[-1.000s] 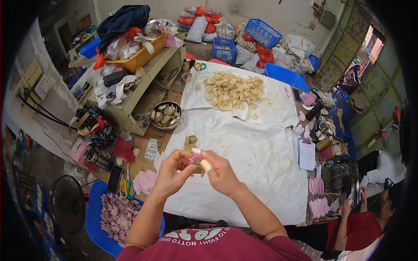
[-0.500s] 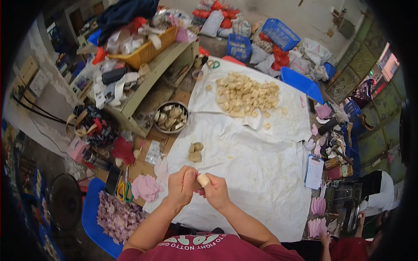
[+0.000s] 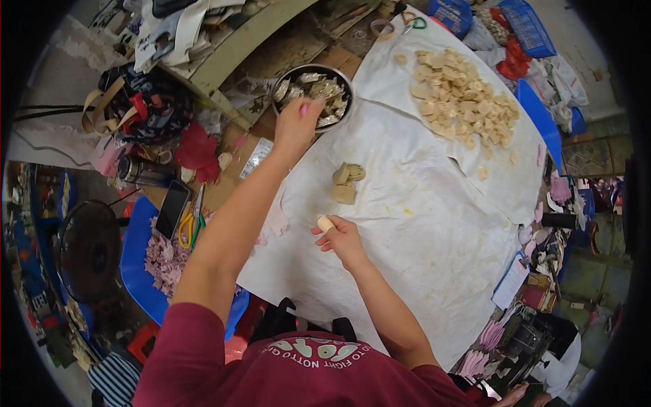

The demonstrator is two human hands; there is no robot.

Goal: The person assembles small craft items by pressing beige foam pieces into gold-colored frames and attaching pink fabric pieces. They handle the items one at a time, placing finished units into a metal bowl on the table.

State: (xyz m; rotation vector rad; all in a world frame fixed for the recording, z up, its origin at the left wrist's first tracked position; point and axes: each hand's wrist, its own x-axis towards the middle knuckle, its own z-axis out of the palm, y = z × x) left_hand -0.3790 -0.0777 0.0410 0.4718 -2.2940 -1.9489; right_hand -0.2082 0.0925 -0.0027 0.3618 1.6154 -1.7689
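My left hand (image 3: 297,129) is at the near rim of a round metal bowl (image 3: 351,102), its fingers bent together over several shiny, crinkled silvery-gold pieces (image 3: 332,91). Something pink shows at its fingertips; what they grip is hidden. My right hand (image 3: 344,243) hovers over the white cloth (image 3: 434,244), fingers apart. A cream cap-like cover (image 3: 325,223) sits on its thumb, apparently a finger cot. Beyond that hand lie a few flat, tan-grey pieces (image 3: 344,192) close together. A broad heap of cream, chunky pieces (image 3: 464,98) is spread at the far right of the cloth.
At left, a blue tub (image 3: 139,261) holds pinkish scraps, with a black phone (image 3: 173,209) and yellow-green-handled scissors (image 3: 192,224) at its edge. A wooden bench (image 3: 237,51) stands beyond the bowl. A clipboard (image 3: 510,281) lies at the cloth's right edge.
My hands, together at the near side of the cloth before, have come apart. The left has reached forward to the bowl; the right stays near me. The view has turned left.
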